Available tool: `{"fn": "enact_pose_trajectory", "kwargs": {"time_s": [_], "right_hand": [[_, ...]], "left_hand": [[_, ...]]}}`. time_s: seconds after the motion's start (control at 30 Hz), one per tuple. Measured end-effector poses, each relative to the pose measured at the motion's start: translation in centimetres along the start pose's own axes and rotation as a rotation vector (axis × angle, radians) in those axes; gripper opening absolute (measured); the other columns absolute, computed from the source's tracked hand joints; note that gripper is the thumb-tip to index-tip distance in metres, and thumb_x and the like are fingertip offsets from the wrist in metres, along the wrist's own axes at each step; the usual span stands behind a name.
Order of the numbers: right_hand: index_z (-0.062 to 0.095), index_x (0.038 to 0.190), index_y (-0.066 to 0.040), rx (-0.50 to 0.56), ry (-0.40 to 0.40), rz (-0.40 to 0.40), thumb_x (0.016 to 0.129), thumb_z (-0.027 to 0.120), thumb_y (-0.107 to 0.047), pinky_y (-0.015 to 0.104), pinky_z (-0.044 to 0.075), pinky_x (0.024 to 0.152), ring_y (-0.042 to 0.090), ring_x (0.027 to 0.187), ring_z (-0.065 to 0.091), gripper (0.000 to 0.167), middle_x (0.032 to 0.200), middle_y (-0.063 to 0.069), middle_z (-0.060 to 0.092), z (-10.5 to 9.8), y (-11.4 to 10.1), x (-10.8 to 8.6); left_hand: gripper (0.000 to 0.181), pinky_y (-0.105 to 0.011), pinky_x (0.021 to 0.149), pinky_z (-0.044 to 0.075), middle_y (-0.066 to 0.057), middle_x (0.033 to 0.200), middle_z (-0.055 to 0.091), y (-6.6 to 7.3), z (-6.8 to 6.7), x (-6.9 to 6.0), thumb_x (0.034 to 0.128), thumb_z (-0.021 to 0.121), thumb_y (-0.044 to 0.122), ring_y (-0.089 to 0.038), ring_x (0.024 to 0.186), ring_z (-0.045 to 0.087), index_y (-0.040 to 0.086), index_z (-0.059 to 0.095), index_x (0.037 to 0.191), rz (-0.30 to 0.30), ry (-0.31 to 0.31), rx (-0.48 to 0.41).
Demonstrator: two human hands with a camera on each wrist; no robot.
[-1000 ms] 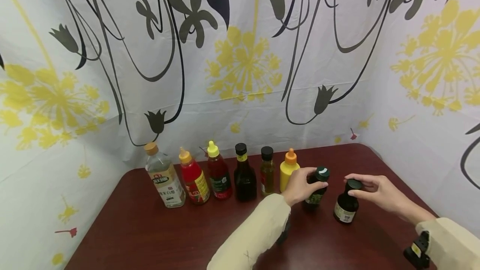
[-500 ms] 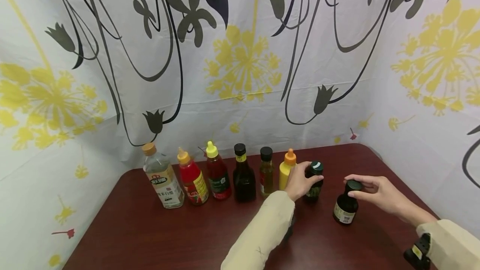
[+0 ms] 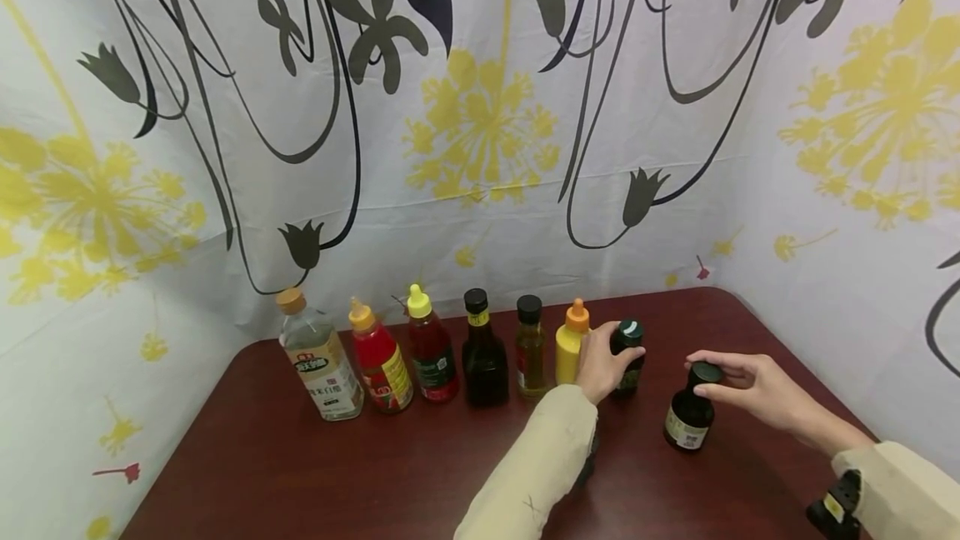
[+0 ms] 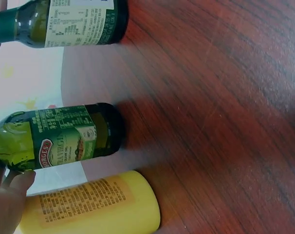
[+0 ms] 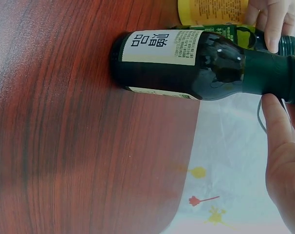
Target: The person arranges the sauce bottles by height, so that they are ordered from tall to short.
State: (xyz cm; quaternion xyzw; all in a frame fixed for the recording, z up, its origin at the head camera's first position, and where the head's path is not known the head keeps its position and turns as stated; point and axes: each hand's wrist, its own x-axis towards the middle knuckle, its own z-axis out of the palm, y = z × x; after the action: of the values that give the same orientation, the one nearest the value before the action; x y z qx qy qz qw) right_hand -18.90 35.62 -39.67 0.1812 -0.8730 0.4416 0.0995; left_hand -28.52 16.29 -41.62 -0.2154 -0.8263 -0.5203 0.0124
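My left hand (image 3: 600, 363) grips the neck of a small green olive oil bottle (image 4: 64, 139) with a dark green cap. The bottle stands upright on the table, just right of a yellow squeeze bottle (image 3: 568, 350) with an orange nozzle. To the right, my right hand (image 3: 761, 390) pinches the neck of a dark glass bottle (image 5: 159, 56) with a green cap and a pale label. That bottle is upright too, nearer to me than the olive oil bottle, with a gap between the two. Fingers partly hide both necks.
Left of the yellow bottle, a row runs along the back: an oil-coloured bottle (image 3: 531, 352), a dark sauce bottle (image 3: 485, 365), two red squeeze bottles, one yellow-tipped (image 3: 433, 357), one orange-tipped (image 3: 381, 365), and a clear vinegar bottle (image 3: 322, 369). Patterned cloth (image 3: 480, 248) hangs behind the table (image 3: 337, 473).
My left hand has moved the olive oil bottle a little left and back, closer to the line of the row. The right hand and its bottle have stayed in place.
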Motion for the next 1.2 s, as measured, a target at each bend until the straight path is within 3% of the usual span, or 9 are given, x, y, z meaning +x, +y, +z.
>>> {"fn": "enact_pose_trajectory", "kwargs": {"time_s": [0.2,0.4,0.57,0.93,1.1,1.2], "right_hand": [[0.056,0.115,-0.002,0.0,-0.004,0.019,0.081,0.063,-0.008,0.025,0.051,0.062,-0.003,0.091,0.056,0.035,0.107,0.0,0.061,0.0,0.1,0.0],[0.057,0.113,-0.002,0.021,-0.003,-0.033,0.08,0.063,-0.002,0.024,0.051,0.061,-0.001,0.091,0.057,0.034,0.105,-0.009,0.06,0.2,0.1,0.1],[0.057,0.113,-0.003,0.033,-0.007,-0.029,0.08,0.063,-0.002,0.024,0.051,0.06,-0.001,0.09,0.058,0.034,0.104,-0.015,0.059,0.2,0.1,0.1],[0.057,0.112,-0.003,0.014,-0.017,-0.025,0.08,0.063,-0.004,0.025,0.051,0.062,-0.002,0.091,0.056,0.032,0.104,-0.004,0.061,0.2,0.0,0.3],[0.057,0.112,-0.003,0.012,-0.032,0.003,0.08,0.064,-0.007,0.025,0.051,0.061,-0.002,0.091,0.057,0.033,0.105,-0.003,0.06,0.0,-0.2,0.3],[0.057,0.112,-0.002,0.008,-0.039,0.032,0.08,0.064,-0.009,0.025,0.051,0.062,-0.003,0.091,0.056,0.034,0.106,0.005,0.06,-0.2,-0.4,0.3]], "left_hand": [[0.041,-0.024,0.08,0.045,0.004,0.108,0.059,0.0,0.2,0.1,0.0782,0.067,0.027,-0.008,0.097,0.054,0.014,0.057,0.116,-0.037,0.02,0.033],[0.046,-0.027,0.081,0.045,0.001,0.114,0.058,0.3,0.7,0.5,0.0782,0.067,0.029,-0.013,0.103,0.053,0.014,0.054,0.12,-0.077,0.043,0.084],[0.048,-0.028,0.082,0.045,-0.001,0.116,0.057,0.5,0.9,0.7,0.0785,0.066,0.029,-0.016,0.106,0.052,0.014,0.052,0.121,-0.105,0.05,0.113],[0.046,-0.027,0.077,0.047,-0.002,0.113,0.058,0.6,0.8,1.0,0.0791,0.066,0.028,-0.015,0.1,0.055,0.014,0.052,0.121,-0.117,0.041,0.142],[0.046,-0.026,0.076,0.047,-0.003,0.112,0.059,0.6,0.6,1.3,0.0788,0.066,0.028,-0.014,0.097,0.056,0.013,0.052,0.12,-0.106,0.023,0.147],[0.048,-0.026,0.077,0.047,-0.003,0.113,0.059,0.6,0.7,1.5,0.0782,0.066,0.028,-0.014,0.098,0.056,0.013,0.052,0.121,-0.108,0.008,0.148]]}}
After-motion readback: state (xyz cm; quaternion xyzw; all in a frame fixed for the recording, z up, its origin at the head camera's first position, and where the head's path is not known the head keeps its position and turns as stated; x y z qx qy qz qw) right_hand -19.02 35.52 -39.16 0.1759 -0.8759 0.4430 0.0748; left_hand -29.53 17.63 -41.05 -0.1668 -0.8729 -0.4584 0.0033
